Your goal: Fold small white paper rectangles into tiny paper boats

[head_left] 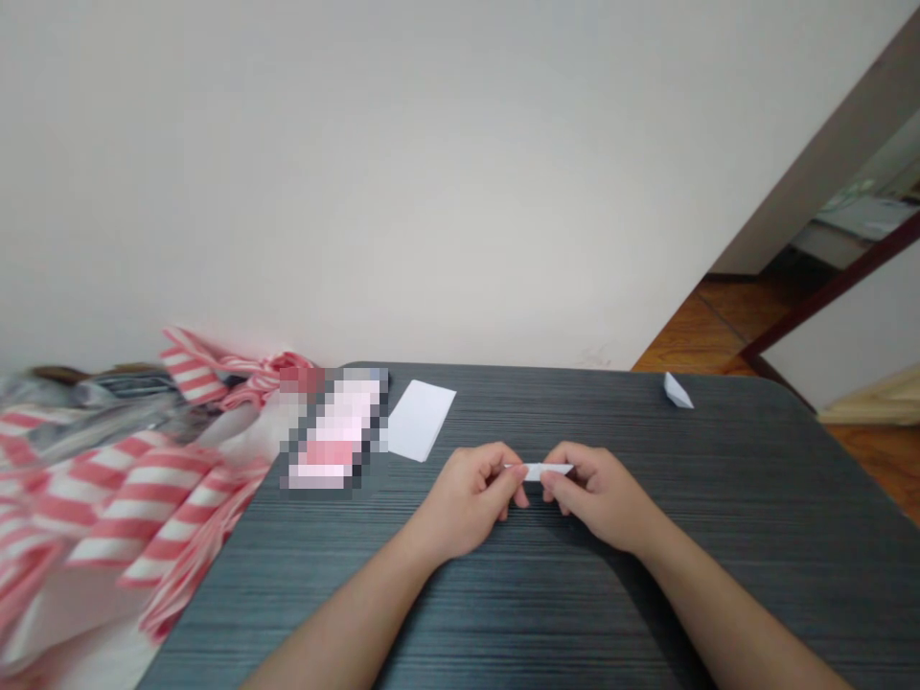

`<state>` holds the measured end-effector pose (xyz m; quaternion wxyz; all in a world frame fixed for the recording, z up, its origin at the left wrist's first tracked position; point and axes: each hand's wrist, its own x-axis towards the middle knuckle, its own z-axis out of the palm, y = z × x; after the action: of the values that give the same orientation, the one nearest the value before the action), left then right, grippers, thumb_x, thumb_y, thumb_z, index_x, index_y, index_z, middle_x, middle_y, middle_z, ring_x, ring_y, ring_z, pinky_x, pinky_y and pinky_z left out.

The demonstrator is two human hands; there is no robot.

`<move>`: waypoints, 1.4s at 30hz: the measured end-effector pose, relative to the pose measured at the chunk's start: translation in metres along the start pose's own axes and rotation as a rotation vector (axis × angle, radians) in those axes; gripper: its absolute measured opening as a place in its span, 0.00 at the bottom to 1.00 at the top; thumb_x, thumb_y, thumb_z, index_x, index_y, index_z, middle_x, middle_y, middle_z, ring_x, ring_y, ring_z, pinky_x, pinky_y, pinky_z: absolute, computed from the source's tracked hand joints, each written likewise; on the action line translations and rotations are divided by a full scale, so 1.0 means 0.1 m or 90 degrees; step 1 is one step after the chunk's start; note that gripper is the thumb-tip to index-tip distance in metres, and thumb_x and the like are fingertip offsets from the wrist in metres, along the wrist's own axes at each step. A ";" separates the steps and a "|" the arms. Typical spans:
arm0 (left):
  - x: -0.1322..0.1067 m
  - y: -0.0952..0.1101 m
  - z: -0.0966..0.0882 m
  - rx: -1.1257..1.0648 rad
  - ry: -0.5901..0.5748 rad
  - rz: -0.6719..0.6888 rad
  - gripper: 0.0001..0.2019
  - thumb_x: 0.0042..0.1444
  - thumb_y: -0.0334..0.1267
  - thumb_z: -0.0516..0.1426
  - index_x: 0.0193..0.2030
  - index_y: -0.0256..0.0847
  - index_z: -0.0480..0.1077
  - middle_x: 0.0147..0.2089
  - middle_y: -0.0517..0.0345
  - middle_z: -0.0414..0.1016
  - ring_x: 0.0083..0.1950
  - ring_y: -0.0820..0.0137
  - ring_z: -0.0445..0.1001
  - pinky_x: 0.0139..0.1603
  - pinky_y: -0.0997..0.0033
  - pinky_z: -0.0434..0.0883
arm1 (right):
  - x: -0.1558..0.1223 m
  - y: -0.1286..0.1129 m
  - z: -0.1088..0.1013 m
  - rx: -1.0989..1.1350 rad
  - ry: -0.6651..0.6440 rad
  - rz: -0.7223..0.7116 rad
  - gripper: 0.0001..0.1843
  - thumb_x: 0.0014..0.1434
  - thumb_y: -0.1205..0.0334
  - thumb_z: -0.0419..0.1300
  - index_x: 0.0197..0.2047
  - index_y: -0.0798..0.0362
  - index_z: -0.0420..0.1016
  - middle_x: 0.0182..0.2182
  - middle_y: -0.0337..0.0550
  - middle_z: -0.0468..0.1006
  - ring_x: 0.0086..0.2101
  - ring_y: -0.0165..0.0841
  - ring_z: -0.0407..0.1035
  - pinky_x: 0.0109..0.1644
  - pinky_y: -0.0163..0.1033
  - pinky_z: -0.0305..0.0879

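Observation:
Between my two hands is a small folded piece of white paper (535, 472), held level just above the dark table. My left hand (478, 489) pinches its left end between thumb and fingers. At the other end, my right hand (593, 489) grips it the same way, thumb on the near side. The paper's middle shows between the thumbs, and its ends are partly covered by my fingers. A stack or sheet of white paper (422, 420) lies flat beyond my left hand. Farther off to the right sits another folded white paper piece (677, 391).
The dark wood-grain table (503, 613) meets a pale wall (460, 192) at its far edge. A blurred-out, phone-like object (334, 429) lies at the table's left. Red-and-white striped cloth (150, 489) is heaped beside the left edge. Wooden floor (694, 331) shows at right.

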<state>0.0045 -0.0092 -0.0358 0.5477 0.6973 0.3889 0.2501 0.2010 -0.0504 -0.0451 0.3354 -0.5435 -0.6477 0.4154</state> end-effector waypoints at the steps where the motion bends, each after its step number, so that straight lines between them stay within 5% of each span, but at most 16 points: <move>1: 0.00 0.00 0.00 0.000 -0.003 0.002 0.16 0.63 0.43 0.53 0.28 0.37 0.72 0.20 0.62 0.70 0.20 0.77 0.65 0.23 0.79 0.61 | 0.00 -0.01 0.00 0.008 0.000 0.000 0.10 0.62 0.62 0.57 0.30 0.54 0.73 0.20 0.35 0.71 0.20 0.27 0.63 0.25 0.31 0.57; 17: 0.01 -0.03 0.01 -0.037 -0.040 0.010 0.14 0.63 0.43 0.53 0.34 0.36 0.73 0.29 0.57 0.76 0.23 0.77 0.66 0.24 0.79 0.63 | 0.00 -0.09 -0.04 -0.031 0.013 -0.030 0.11 0.63 0.65 0.56 0.28 0.54 0.74 0.18 0.36 0.72 0.20 0.27 0.65 0.27 0.31 0.59; 24: 0.01 -0.03 -0.02 0.027 -0.031 0.013 0.19 0.65 0.44 0.51 0.28 0.37 0.73 0.19 0.62 0.69 0.20 0.77 0.65 0.25 0.78 0.61 | 0.01 -0.07 -0.01 -0.010 0.021 0.009 0.11 0.63 0.63 0.56 0.28 0.54 0.72 0.18 0.35 0.72 0.19 0.27 0.65 0.26 0.31 0.60; 37: 0.02 -0.02 0.01 -0.075 -0.008 -0.011 0.14 0.62 0.44 0.54 0.33 0.36 0.72 0.26 0.58 0.75 0.22 0.76 0.65 0.23 0.77 0.60 | 0.00 -0.02 -0.04 0.024 0.003 0.022 0.11 0.63 0.63 0.56 0.29 0.54 0.70 0.20 0.35 0.73 0.20 0.26 0.66 0.25 0.30 0.60; 42: 0.02 -0.05 -0.01 0.000 -0.041 0.015 0.14 0.63 0.44 0.54 0.33 0.36 0.74 0.27 0.58 0.74 0.24 0.76 0.65 0.25 0.78 0.59 | 0.00 -0.05 -0.02 0.003 -0.018 -0.001 0.10 0.63 0.64 0.56 0.29 0.54 0.71 0.21 0.36 0.73 0.21 0.26 0.66 0.26 0.30 0.61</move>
<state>0.0035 -0.0068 -0.0404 0.5568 0.7095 0.3633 0.2338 0.2009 -0.0499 -0.0399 0.3275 -0.5361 -0.6521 0.4243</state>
